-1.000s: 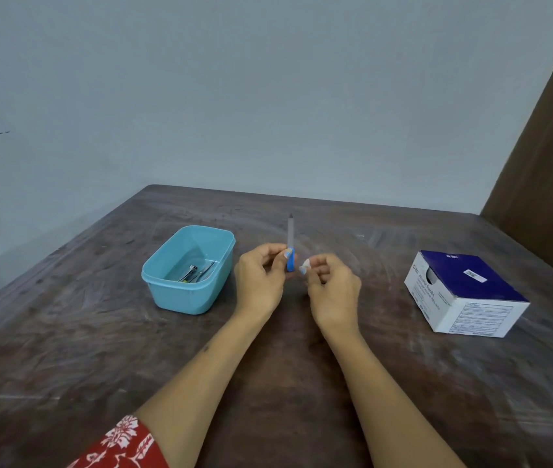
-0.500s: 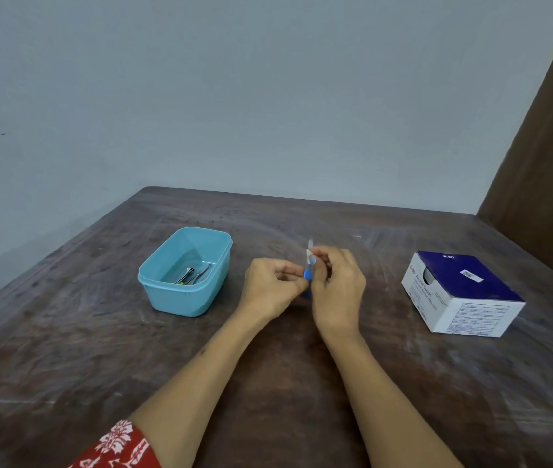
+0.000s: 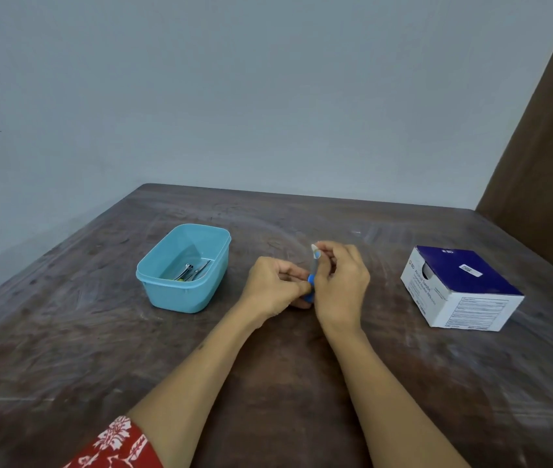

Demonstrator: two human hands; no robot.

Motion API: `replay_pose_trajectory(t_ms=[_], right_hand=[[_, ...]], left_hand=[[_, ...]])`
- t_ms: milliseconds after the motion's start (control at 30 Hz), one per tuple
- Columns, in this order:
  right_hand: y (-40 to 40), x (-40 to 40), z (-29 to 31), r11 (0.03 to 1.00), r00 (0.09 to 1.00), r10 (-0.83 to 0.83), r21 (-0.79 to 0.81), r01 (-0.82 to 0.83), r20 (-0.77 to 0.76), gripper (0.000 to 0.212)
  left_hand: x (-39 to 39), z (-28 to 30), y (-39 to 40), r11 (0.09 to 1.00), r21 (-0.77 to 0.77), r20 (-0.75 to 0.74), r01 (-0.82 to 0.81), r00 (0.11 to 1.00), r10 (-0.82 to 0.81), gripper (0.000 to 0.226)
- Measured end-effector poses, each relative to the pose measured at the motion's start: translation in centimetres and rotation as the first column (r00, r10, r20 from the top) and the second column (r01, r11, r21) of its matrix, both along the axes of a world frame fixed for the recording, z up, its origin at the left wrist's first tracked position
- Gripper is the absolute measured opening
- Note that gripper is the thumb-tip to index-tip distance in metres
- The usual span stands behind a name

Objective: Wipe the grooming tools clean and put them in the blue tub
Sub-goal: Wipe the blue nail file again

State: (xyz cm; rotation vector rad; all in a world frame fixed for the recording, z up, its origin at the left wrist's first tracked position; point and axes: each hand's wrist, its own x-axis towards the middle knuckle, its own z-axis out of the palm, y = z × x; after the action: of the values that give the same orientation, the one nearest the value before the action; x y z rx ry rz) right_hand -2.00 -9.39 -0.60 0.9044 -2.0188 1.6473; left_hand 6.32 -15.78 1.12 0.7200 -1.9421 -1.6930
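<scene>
1. Brown table (image 3: 99, 349), gray wall behind. Both hands meet near the middle.
2. Left hand (image 3: 273, 285) pinches the blue end of a thin tool (image 3: 312, 270). Right hand (image 3: 341, 278) pinches a small white wipe (image 3: 314, 248) at its top (wiping step, I think).
3. Next: finish rubbing, then carry it left to the blue tub (image 3: 173, 298), which holds metal tools (image 3: 190, 271).
4. Fingers hide most of the tool; what kind it is, I cannot tell.

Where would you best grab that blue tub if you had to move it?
Take the blue tub by its rim, a judgement only. The rim flares outward like a lip all round, giving the fingers a ledge. Come from above on the long left side, which looks free; the left hand sits on its right. Metal tools lie loose inside, so keep it level.
</scene>
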Motion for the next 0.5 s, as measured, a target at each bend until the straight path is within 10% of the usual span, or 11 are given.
replay_pose_trajectory(t_ms=[500], right_hand=[[0.14, 0.31, 0.32, 0.999, 0.999, 0.024, -0.04, -0.023, 0.047, 0.014]], left_hand=[[0.16, 0.14, 0.18, 0.995, 0.095, -0.062, 0.014, 0.998, -0.008, 0.013]])
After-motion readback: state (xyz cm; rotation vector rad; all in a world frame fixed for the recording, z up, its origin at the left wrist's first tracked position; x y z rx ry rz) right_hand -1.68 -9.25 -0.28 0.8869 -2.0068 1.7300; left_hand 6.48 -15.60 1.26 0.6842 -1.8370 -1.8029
